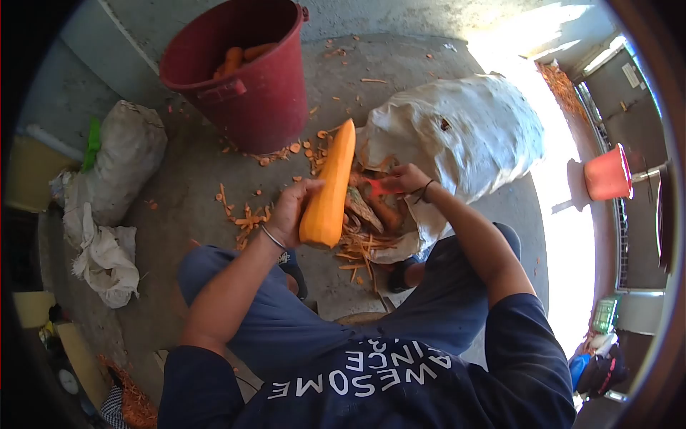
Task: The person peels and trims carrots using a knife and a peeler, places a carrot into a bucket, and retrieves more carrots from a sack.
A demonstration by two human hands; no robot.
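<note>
My left hand [291, 211] is closed round the lower side of a large peeled carrot [331, 189], which tilts with its narrow end up and away. My right hand [407, 180] grips a small red peeler [379, 187], held apart from the carrot on its right. Beneath the hands, unpeeled carrots [386, 213] lie at the mouth of a big white sack [457, 132]. Orange peel strips [357, 250] are heaped on the floor between my feet, and more peelings [250, 220] lie to the left.
A dark red bucket [250, 100] with carrots inside stands at the back left, with cut carrot ends [294, 148] by its base. Another filled sack [125, 157] is at far left beside a crumpled sack [107, 264]. A smaller red bucket [606, 175] sits at far right.
</note>
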